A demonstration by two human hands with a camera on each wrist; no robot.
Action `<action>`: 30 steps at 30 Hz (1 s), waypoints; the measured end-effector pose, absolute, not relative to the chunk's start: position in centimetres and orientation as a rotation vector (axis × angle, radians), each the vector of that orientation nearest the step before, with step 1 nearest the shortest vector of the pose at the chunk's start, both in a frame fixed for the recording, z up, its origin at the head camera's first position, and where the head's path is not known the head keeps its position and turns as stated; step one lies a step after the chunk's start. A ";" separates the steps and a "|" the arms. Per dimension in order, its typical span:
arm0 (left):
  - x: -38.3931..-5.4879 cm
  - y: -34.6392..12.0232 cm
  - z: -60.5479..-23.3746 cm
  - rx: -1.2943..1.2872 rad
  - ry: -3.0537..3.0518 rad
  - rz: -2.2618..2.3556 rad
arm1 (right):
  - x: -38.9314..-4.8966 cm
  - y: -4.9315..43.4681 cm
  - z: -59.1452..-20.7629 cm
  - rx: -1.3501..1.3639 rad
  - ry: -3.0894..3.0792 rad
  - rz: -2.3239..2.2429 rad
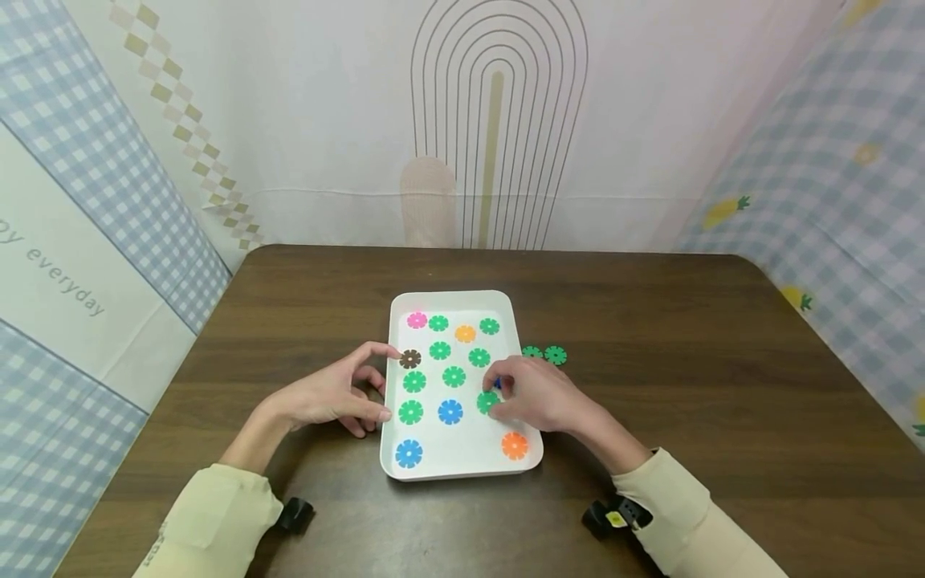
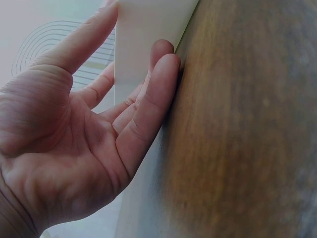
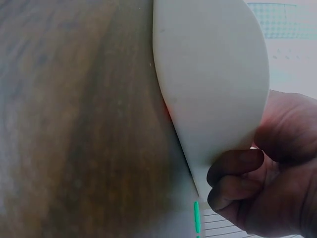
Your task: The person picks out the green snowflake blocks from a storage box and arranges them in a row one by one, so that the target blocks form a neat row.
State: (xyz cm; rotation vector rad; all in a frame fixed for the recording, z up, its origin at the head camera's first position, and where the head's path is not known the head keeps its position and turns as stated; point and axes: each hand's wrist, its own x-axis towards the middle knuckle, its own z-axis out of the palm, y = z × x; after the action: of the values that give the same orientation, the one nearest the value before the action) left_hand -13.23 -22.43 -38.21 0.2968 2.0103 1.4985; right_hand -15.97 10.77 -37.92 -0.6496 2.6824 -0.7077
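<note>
At the far left, a blue-and-white checked cloth (image 1: 116,120) hangs beside the brown table (image 1: 686,361). A pale sleeve (image 1: 209,522) with a black wrist camera (image 1: 295,515) leads to the person's left hand (image 1: 332,393), which is spread fairly wide along the tray's left side, the tips of thumb and index finger at its rim. The white tray (image 1: 462,468) lies flat on the table between the hands. Down its left side are a pink disc (image 1: 417,320), a brown disc (image 1: 409,359) close to the left index fingertip, and a blue disc (image 1: 409,453) in the near corner. Another blue disc (image 1: 450,412) and a yellow-orange disc (image 1: 466,333) lie towards the middle, among several green ones. The right hand (image 1: 538,393) reaches over the right rim, fingers bent, thumb and index tips narrowly apart at a green disc (image 1: 487,402); whether they pinch it cannot be told. An orange disc (image 1: 515,445) lies nearer the person. Beyond that hand, two green discs (image 1: 556,355) lie on the table, side by side.
</note>
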 end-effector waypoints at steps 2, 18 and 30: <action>-13.3 -22.4 -38.2 0.303 2.008 1.499 | -16.0 10.9 -38.0 -0.670 2.684 -0.713; -13.2 -22.4 -38.2 0.302 2.017 1.492 | -16.1 11.4 -38.2 -0.745 2.635 -0.802; -13.2 -22.4 -38.3 0.305 2.013 1.495 | -16.7 12.2 -38.0 -0.730 2.520 -0.964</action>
State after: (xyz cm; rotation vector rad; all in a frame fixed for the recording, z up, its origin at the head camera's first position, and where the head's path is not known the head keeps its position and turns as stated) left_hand -13.24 -22.44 -38.34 0.3052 2.0132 1.4948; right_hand -16.67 12.22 -38.01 -0.7300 2.5197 -0.9642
